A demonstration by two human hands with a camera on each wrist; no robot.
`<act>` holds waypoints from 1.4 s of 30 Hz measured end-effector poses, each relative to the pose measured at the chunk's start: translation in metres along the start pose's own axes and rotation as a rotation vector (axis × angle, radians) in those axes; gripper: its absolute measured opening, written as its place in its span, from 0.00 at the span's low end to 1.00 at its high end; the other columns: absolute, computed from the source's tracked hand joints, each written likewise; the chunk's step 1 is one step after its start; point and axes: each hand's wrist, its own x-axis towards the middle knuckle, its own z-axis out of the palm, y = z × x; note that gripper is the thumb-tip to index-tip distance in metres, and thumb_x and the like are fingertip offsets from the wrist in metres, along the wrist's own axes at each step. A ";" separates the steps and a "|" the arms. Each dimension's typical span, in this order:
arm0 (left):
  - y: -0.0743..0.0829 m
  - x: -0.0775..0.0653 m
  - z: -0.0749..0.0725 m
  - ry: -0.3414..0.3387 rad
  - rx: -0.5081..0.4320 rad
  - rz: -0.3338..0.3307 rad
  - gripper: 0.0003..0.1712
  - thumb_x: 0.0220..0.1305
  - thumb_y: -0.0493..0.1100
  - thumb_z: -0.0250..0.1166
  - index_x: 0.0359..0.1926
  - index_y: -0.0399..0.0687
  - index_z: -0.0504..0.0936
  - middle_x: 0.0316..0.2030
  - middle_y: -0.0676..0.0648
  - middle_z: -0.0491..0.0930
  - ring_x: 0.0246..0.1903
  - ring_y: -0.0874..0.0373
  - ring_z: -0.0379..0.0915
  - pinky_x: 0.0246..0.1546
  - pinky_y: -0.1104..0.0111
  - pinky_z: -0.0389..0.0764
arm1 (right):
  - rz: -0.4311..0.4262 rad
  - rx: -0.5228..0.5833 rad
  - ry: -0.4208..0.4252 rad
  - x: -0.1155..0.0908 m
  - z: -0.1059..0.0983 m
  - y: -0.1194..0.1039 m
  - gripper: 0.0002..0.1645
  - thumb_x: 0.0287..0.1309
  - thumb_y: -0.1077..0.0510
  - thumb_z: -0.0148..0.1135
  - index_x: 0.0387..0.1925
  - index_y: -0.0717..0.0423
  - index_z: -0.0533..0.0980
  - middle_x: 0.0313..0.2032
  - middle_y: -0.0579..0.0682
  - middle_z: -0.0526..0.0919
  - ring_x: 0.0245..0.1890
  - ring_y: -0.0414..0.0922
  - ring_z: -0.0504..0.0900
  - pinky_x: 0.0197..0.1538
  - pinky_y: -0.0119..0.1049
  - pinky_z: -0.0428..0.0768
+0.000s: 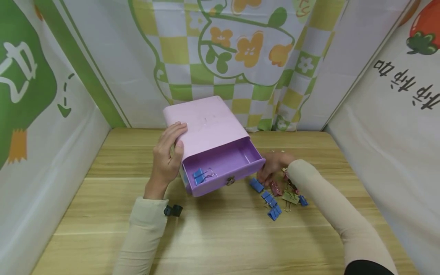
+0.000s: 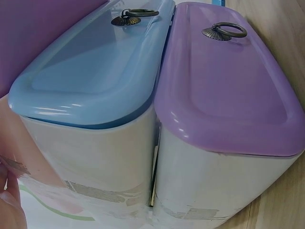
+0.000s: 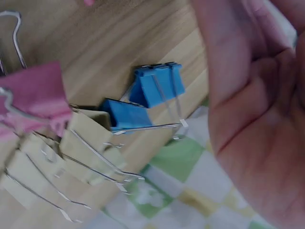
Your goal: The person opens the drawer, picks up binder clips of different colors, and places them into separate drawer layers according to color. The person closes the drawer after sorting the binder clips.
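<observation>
My left hand (image 1: 166, 152) rests along the left upper edge of a pink drawer cabinet (image 1: 209, 122), fingers lying on its top. Its purple top drawer (image 1: 237, 156) is pulled out, with a blue binder clip (image 1: 199, 176) lying inside at the left. To the right of the drawer, my right hand (image 1: 273, 164) reaches down into a group of binder clips, fingers close to a blue binder clip (image 1: 256, 185). In the right wrist view the palm shows beside pink (image 3: 38, 98), yellow and blue clips (image 3: 159, 85); the fingertips are hidden, so I cannot tell whether they pinch one.
Lower on the cabinet, a blue drawer (image 2: 95, 71) and a purple drawer (image 2: 228, 86) are closed, each with a metal ring pull. More blue clips (image 1: 274, 212) and a yellow clip (image 1: 290, 197) lie on the wooden table (image 1: 220, 240). Printed curtains surround the table.
</observation>
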 end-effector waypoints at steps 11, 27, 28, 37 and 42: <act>-0.001 -0.001 -0.002 0.000 -0.002 0.008 0.27 0.70 0.43 0.50 0.62 0.40 0.84 0.65 0.42 0.83 0.73 0.44 0.72 0.81 0.55 0.67 | -0.024 0.321 -0.046 -0.001 -0.012 0.029 0.11 0.69 0.65 0.64 0.49 0.69 0.83 0.38 0.56 0.92 0.38 0.43 0.93 0.52 0.37 0.92; -0.001 0.002 -0.002 0.003 0.011 0.013 0.27 0.71 0.44 0.50 0.62 0.40 0.84 0.65 0.41 0.83 0.72 0.44 0.72 0.80 0.55 0.68 | -0.140 0.375 0.192 -0.066 -0.067 -0.009 0.18 0.72 0.64 0.61 0.57 0.73 0.81 0.39 0.52 0.94 0.39 0.43 0.93 0.49 0.36 0.92; -0.001 0.002 -0.002 0.003 0.012 0.012 0.27 0.71 0.44 0.50 0.62 0.40 0.84 0.65 0.41 0.83 0.72 0.44 0.72 0.80 0.55 0.68 | -0.137 0.369 0.202 -0.071 -0.070 -0.013 0.17 0.72 0.64 0.61 0.56 0.72 0.82 0.39 0.52 0.93 0.39 0.44 0.93 0.50 0.36 0.92; 0.000 0.001 -0.002 -0.005 0.012 0.009 0.27 0.71 0.44 0.50 0.62 0.40 0.84 0.65 0.41 0.83 0.72 0.45 0.73 0.80 0.56 0.68 | -0.179 0.297 0.285 -0.112 -0.083 -0.051 0.13 0.70 0.63 0.65 0.51 0.66 0.85 0.41 0.56 0.93 0.41 0.47 0.93 0.54 0.42 0.92; 0.000 0.000 -0.003 -0.004 0.011 0.007 0.26 0.71 0.44 0.50 0.62 0.40 0.84 0.65 0.41 0.83 0.72 0.45 0.72 0.80 0.56 0.68 | -0.218 0.243 0.267 -0.123 -0.076 -0.075 0.14 0.69 0.61 0.67 0.51 0.65 0.86 0.41 0.55 0.93 0.41 0.48 0.93 0.55 0.44 0.92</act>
